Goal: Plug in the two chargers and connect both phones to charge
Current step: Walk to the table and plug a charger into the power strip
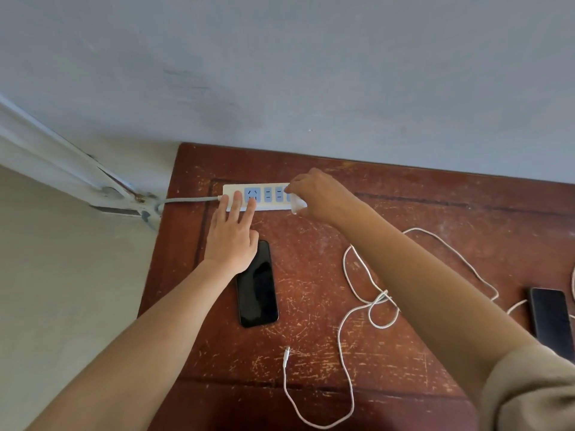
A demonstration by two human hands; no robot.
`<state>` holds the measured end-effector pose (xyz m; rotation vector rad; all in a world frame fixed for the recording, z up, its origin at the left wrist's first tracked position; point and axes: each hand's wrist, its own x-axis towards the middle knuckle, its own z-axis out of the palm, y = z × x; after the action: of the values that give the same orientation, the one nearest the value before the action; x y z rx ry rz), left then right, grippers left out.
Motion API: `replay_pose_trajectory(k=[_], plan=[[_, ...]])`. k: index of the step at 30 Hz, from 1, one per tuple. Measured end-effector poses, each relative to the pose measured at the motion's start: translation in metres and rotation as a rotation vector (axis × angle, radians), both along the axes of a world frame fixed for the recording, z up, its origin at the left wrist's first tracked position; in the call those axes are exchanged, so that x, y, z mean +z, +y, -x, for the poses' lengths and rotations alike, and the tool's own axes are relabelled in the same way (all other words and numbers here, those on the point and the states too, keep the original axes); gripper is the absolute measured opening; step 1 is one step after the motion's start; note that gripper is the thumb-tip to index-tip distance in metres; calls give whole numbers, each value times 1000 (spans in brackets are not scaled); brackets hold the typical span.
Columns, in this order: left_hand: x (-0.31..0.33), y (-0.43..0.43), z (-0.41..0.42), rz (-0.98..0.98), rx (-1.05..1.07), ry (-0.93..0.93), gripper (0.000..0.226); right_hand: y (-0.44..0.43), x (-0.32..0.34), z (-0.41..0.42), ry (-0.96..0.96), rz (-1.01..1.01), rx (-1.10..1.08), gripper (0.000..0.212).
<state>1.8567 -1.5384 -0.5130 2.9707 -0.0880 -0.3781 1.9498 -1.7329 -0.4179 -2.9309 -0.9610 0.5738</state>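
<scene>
A white power strip [270,207] with blue sockets lies near the table's far edge. My left hand [231,233] rests flat on its left end, fingers spread. My right hand [314,194] is closed on a white charger [298,206] at the strip's right end; whether its prongs are in a socket is hidden. The charger's white cable [345,331] loops across the table, its free plug [286,353] lying near the front. A black phone [256,287] lies face up below my left hand. A second dark phone [550,321] lies at the right edge.
The strip's grey cord [186,200] runs left off the scratched red-brown wooden table [311,306] toward pipes [118,194] in the corner. A grey wall rises behind the table. Another bit of white cable [573,281] shows at the far right.
</scene>
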Motion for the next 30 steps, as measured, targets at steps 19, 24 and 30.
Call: replay_pose_trajectory(k=[19, 24, 30], plan=[[-4, 4, 1, 7, -27, -19, 68, -16, -15, -1, 179, -237, -238, 74], [-7, 4, 0, 2, -20, -27, 69, -25, -20, 3, 92, -233, -212, 71], [-13, 6, 1, -4, -23, -48, 72, -11, -18, -10, 24, -80, -190, 70]])
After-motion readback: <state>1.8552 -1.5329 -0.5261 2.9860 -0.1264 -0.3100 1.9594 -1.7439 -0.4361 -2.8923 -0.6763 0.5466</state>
